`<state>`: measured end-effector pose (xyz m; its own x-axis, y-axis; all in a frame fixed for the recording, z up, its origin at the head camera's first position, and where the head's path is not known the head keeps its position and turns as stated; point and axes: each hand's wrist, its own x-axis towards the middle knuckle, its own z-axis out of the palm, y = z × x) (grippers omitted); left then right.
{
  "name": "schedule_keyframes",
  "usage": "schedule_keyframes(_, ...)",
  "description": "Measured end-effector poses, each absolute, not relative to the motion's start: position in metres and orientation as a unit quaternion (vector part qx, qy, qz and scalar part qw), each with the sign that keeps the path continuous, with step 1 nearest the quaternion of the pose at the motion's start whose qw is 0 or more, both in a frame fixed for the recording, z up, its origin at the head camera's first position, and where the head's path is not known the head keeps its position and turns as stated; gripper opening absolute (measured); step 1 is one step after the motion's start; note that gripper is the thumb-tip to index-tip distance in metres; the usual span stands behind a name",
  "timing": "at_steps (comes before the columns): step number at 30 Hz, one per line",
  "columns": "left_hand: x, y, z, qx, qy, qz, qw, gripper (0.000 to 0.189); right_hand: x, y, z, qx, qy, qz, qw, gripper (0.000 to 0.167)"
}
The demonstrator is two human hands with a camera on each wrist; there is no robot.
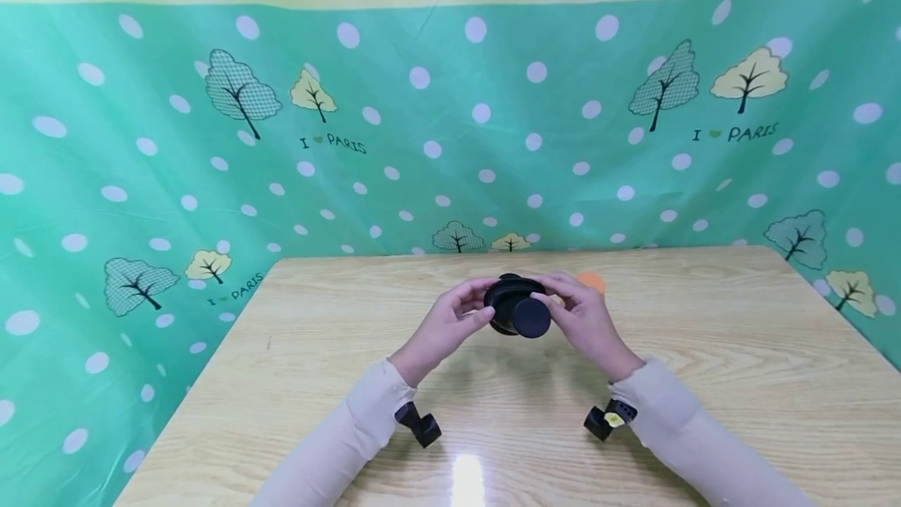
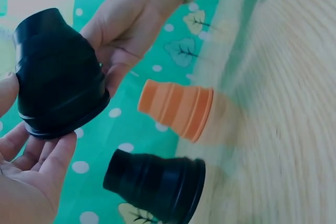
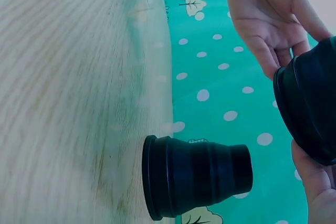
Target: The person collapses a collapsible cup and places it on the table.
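Both hands hold a black stepped, collapsible-looking cup (image 1: 531,319) above the table, its narrow end turned toward the head camera. My left hand (image 1: 448,327) grips it from the left, with fingers at the wide rim. From the other side my right hand (image 1: 586,325) holds it, thumb near the narrow end. A second black cup (image 3: 202,177) stands wide end down on the table, mostly hidden behind the held one in the head view. Near it is an orange cup (image 2: 178,108) of like shape, also wide end down and partly covered by my right hand in the head view.
The light wooden table (image 1: 310,382) reaches back to a green dotted cloth (image 1: 394,124) with printed trees. A small black camera (image 1: 420,423) is strapped at the left wrist, and another black camera (image 1: 601,422) at the right.
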<state>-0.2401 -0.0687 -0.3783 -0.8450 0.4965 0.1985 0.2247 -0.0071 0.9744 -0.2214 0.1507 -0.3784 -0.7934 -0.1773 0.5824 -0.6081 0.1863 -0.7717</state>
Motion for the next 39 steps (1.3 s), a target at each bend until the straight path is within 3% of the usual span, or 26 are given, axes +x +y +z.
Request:
schedule_keyframes(21,-0.238,-0.063,-0.382,0.257,0.724,0.641,0.005,0.031,-0.225,0.145,-0.393,0.24,-0.746,0.595,0.179,0.025)
schedule_keyframes(24,-0.238,-0.064,-0.384,0.242,0.738,0.63,-0.004,0.03,-0.224,0.145,-0.392,0.233,-0.752,0.597,0.152,0.027)
schedule_keyframes(31,-0.242,-0.068,-0.382,0.236,0.737,0.633,0.0,0.032,-0.227,0.155,-0.386,0.209,-0.762,0.612,0.033,0.028)
schedule_keyframes(39,-0.241,-0.068,-0.38,0.256,0.757,0.601,0.016,0.028,-0.229,0.155,-0.389,0.24,-0.78,0.578,-0.014,0.026)
